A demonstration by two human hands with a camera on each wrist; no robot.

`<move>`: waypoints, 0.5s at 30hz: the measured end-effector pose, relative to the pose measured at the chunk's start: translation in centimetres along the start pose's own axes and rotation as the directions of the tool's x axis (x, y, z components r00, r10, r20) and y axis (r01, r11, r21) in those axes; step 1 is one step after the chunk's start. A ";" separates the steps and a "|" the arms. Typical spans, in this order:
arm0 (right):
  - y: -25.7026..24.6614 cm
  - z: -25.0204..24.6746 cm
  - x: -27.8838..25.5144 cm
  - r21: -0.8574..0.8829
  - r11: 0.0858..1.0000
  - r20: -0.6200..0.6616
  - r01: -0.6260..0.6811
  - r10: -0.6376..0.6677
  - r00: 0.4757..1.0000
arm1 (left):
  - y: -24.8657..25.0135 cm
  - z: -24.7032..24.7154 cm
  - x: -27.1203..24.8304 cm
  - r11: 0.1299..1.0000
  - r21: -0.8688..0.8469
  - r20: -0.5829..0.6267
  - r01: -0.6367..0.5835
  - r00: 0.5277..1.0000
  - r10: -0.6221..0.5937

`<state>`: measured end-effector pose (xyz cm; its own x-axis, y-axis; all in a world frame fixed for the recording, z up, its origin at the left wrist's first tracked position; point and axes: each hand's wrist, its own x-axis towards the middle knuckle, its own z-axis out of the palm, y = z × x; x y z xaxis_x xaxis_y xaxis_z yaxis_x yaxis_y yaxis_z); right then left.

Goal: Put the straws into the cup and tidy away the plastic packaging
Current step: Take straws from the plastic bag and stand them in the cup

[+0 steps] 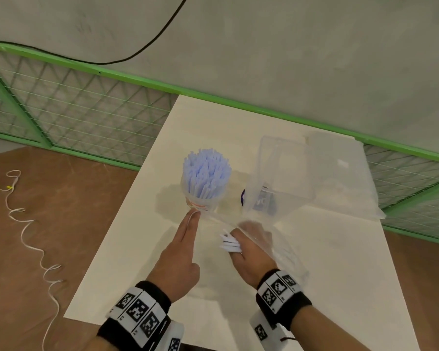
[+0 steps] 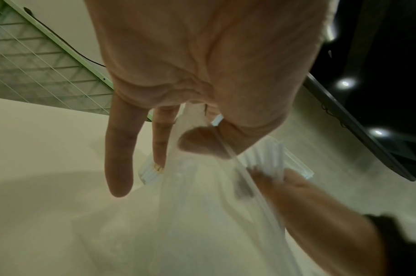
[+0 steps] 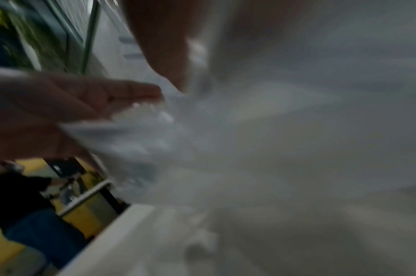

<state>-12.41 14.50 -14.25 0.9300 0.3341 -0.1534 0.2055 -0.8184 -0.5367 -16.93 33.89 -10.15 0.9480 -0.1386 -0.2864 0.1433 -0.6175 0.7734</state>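
Note:
A clear cup packed with pale blue straws stands upright mid-table. Just in front of it lies the clear plastic bag, stretched between both hands. My left hand pinches the bag's edge near the cup's base, with the other fingers held straight; in the left wrist view its thumb presses on the film. My right hand is under the film and grips a small bundle of white straws, also seen as straws. The right wrist view is blurred and shows only the bag.
A clear plastic box with its lid stands right of the cup, a dark blue object at its foot. A green mesh fence runs behind the white table. A white cord lies on the floor to the left.

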 end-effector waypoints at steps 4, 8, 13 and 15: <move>-3.5 -2.4 -2.0 0.273 0.955 -0.140 0.118 -0.081 0.987 | 0.3 -0.1 0.3 1.000 -0.006 -0.022 -0.030 0.999 0.030; -4.9 -3.5 -3.4 0.382 0.917 -0.268 0.118 -0.013 0.963 | 0.3 -0.1 0.3 0.999 -0.001 -0.032 -0.037 0.999 0.037; -4.1 -1.8 -2.9 0.485 0.871 -0.101 -0.078 0.144 0.984 | 0.0 0.1 0.6 1.000 0.011 -0.032 -0.024 0.999 0.024; -3.4 -1.0 -3.1 0.453 0.881 -0.070 -0.135 0.187 0.980 | 0.0 0.1 0.6 0.999 0.023 -0.039 -0.024 0.999 0.024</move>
<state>-15.67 15.81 -11.15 0.9710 0.1419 -0.1923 -0.0828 -0.5548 -0.8278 -16.33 33.76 -10.38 0.9617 -0.1232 -0.2450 0.1143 -0.6319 0.7666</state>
